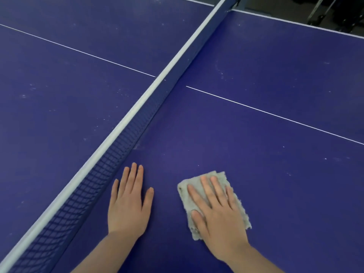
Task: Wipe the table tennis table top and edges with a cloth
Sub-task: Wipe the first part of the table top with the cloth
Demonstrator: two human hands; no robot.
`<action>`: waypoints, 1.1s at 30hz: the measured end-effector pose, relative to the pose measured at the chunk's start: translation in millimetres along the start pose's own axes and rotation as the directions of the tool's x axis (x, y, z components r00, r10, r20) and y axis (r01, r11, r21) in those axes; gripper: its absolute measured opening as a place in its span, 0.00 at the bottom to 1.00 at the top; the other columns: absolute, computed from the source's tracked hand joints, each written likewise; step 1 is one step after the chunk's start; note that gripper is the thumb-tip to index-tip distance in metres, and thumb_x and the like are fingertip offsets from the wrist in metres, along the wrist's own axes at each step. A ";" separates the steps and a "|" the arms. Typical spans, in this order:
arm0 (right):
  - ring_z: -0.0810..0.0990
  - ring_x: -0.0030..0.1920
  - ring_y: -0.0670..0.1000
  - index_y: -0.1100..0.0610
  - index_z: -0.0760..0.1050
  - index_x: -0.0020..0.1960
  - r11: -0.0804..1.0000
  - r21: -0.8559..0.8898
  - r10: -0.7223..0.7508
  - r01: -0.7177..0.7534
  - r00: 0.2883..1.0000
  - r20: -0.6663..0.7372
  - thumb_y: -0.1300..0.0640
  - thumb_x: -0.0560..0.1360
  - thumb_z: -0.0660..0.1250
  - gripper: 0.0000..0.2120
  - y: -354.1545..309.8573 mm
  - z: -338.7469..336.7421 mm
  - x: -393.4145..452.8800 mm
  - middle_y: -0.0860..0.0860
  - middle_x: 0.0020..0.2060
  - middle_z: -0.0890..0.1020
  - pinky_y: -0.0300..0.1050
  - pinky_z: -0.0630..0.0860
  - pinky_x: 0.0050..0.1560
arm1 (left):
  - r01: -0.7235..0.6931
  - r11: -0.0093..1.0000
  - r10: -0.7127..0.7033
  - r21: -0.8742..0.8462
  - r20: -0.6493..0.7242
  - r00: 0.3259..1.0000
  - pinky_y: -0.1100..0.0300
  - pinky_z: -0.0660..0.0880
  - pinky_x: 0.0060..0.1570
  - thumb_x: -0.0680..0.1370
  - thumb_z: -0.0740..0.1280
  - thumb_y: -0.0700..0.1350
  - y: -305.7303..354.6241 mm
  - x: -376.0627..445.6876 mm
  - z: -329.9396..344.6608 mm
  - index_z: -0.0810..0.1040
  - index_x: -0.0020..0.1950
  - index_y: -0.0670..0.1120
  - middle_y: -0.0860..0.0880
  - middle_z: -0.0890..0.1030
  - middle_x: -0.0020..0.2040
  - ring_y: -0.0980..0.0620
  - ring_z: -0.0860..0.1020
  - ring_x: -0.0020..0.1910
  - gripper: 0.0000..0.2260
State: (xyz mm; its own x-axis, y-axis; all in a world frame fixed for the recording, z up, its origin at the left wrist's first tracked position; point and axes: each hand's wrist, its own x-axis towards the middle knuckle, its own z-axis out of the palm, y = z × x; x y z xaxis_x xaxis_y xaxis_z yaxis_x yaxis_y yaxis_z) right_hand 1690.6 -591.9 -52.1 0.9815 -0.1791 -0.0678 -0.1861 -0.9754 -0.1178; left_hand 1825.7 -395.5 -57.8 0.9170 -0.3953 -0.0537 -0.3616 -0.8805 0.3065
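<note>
The table (256, 125) fills nearly the whole view: a dark blue top, dull and scuffed, flecked with pale dust specks and faint smears on both halves. A thin white centre line (275, 115) crosses each half and breaks at the net (122, 134), which runs diagonally from lower left to upper right, its white band on top and dark mesh below, standing upright on the surface. At the far end the net meets its post (235, 1) at the table's white-trimmed far edge (295, 21). Beyond that edge a strip of grey floor (275, 6) shows, with dark metal frames or legs (334, 14) standing on it, too blurred to name.

To the right of the net the blue surface lies open far out to the right and towards the far edge, with only dust on it.

The right hand (218, 209) lies flat on the cloth (212, 203), fingers straight and spread, pressing it onto the top; the cloth is a small grey, frayed, folded rag on the near part of the right half, well apart from the net. The left hand (128, 201) rests palm down on the bare top just beside the net's foot, fingers straight and relaxed, holding nothing, apart from the cloth.
</note>
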 end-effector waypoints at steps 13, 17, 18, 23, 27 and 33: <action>0.54 0.79 0.54 0.43 0.56 0.79 0.948 0.048 -0.316 0.316 0.949 0.002 0.42 0.84 0.46 0.25 -77.6 3.6 93.7 0.51 0.79 0.59 0.58 0.51 0.74 | 0.169 0.979 -0.164 -0.118 0.054 0.985 0.55 0.58 0.72 0.80 0.48 0.60 -47.3 14.7 -32.0 0.38 0.78 0.57 0.55 0.50 0.80 0.53 0.57 0.77 0.30; 0.36 0.79 0.48 0.38 0.45 0.80 0.916 0.128 -0.391 0.380 0.916 0.083 0.39 0.81 0.38 0.27 -78.4 -1.3 169.2 0.46 0.80 0.45 0.53 0.33 0.76 | 0.157 0.979 -0.153 -0.129 0.043 0.987 0.57 0.57 0.72 0.79 0.48 0.62 -51.5 14.1 -29.9 0.38 0.78 0.58 0.58 0.49 0.80 0.54 0.56 0.77 0.31; 0.34 0.79 0.48 0.38 0.44 0.79 0.922 0.123 -0.380 0.368 0.920 0.100 0.38 0.79 0.34 0.29 -73.5 -3.2 185.3 0.45 0.80 0.43 0.52 0.31 0.76 | 0.160 0.979 -0.156 -0.125 0.039 0.987 0.57 0.57 0.72 0.79 0.47 0.62 -51.3 14.0 -29.3 0.38 0.78 0.58 0.58 0.49 0.79 0.55 0.56 0.77 0.31; 0.35 0.79 0.48 0.39 0.41 0.80 0.968 0.066 -0.247 0.241 0.965 0.093 0.37 0.78 0.32 0.30 -41.6 -15.4 240.7 0.44 0.80 0.42 0.53 0.35 0.78 | 0.164 0.980 -0.160 -0.110 0.046 0.986 0.59 0.56 0.72 0.80 0.48 0.61 -48.8 16.9 -31.4 0.38 0.78 0.58 0.62 0.46 0.78 0.56 0.54 0.77 0.30; 0.36 0.79 0.48 0.42 0.40 0.80 0.998 0.050 -0.049 0.044 0.994 0.093 0.42 0.83 0.40 0.26 -9.5 -20.7 266.9 0.46 0.80 0.40 0.52 0.36 0.78 | 0.172 0.980 -0.166 -0.101 0.064 0.984 0.58 0.55 0.73 0.79 0.46 0.62 -47.6 17.5 -33.6 0.37 0.78 0.59 0.63 0.44 0.77 0.56 0.54 0.77 0.30; 0.35 0.79 0.51 0.43 0.37 0.80 0.949 0.054 0.309 -0.309 0.951 0.010 0.43 0.83 0.36 0.26 8.3 -14.9 214.0 0.48 0.80 0.40 0.55 0.37 0.78 | 0.167 0.981 -0.159 -0.101 0.083 0.984 0.54 0.60 0.72 0.79 0.45 0.62 -46.7 15.6 -33.8 0.41 0.79 0.59 0.60 0.48 0.78 0.54 0.57 0.77 0.29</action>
State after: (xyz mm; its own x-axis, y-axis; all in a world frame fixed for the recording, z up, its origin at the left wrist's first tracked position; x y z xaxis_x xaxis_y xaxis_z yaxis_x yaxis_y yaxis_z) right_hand 1899.8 -640.2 -52.8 0.8754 -0.4706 -0.1104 -0.4826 -0.8639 -0.1445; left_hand 1862.5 -351.7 -40.8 0.9456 -0.2710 -0.1802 -0.1850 -0.9031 0.3875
